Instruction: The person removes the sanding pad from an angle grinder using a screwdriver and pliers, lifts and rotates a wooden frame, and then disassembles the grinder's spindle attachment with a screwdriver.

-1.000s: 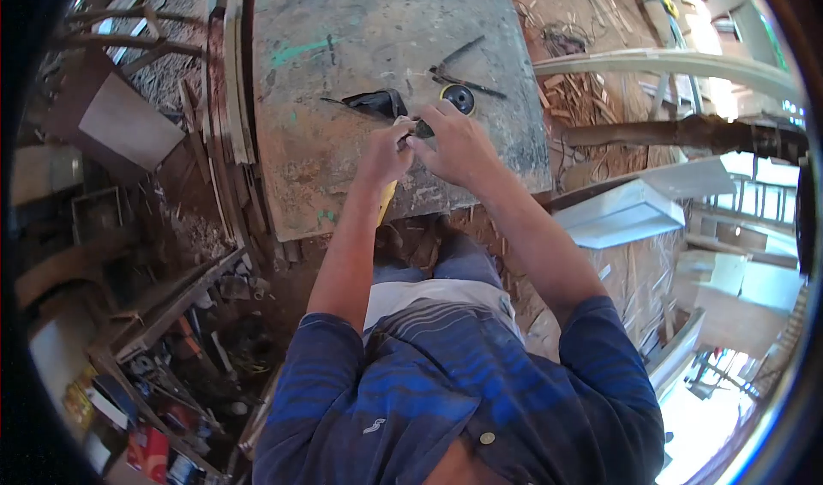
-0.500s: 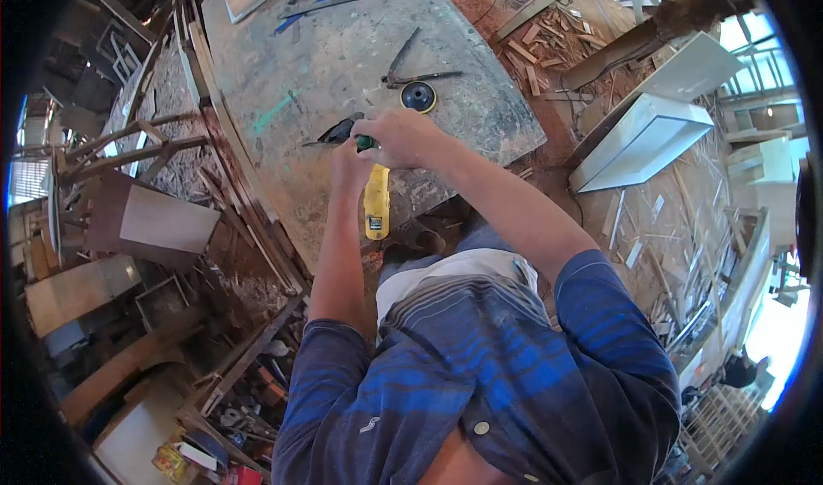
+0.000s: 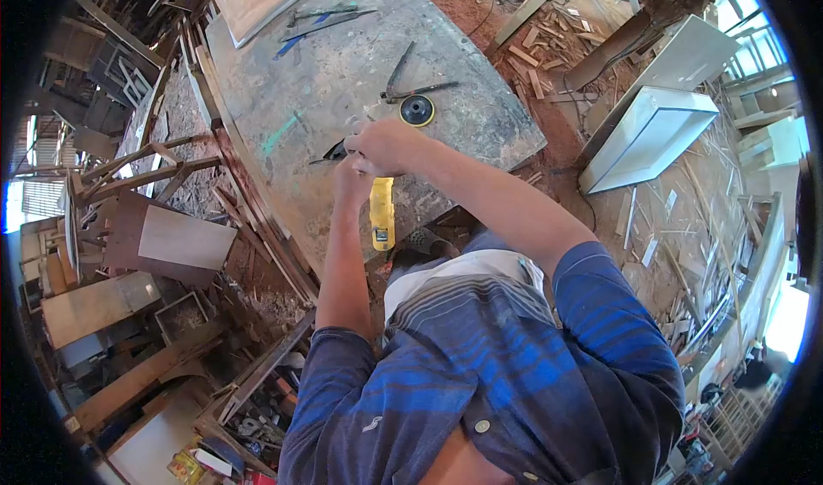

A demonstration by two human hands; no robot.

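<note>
My left hand (image 3: 352, 183) and my right hand (image 3: 387, 145) meet above the near part of the worktable (image 3: 334, 69), both closed. What their fingers hold is hidden. Just below them a yellow power tool body (image 3: 382, 219) with a dark label sticks out towards me, its far end covered by my hands. A dark, pointed piece (image 3: 334, 152) shows left of my fingers; whether it joins the yellow tool I cannot tell. Beyond my right hand lies a round black pad with a yellow rim (image 3: 417, 110). Behind the pad rests an opened, dark two-legged metal tool (image 3: 399, 82).
Several long thin tools (image 3: 326, 18) lie at the table's far side, near a pale panel (image 3: 261, 0). A white box-like frame (image 3: 656, 138) stands on the floor at right, among wood scraps (image 3: 536, 60). Wooden framing (image 3: 146, 163) borders the left side.
A green piece visible between my hands earlier is now hidden. My right hand has turned slightly over my left. The view has shifted a little; the things on the table lie as before.
</note>
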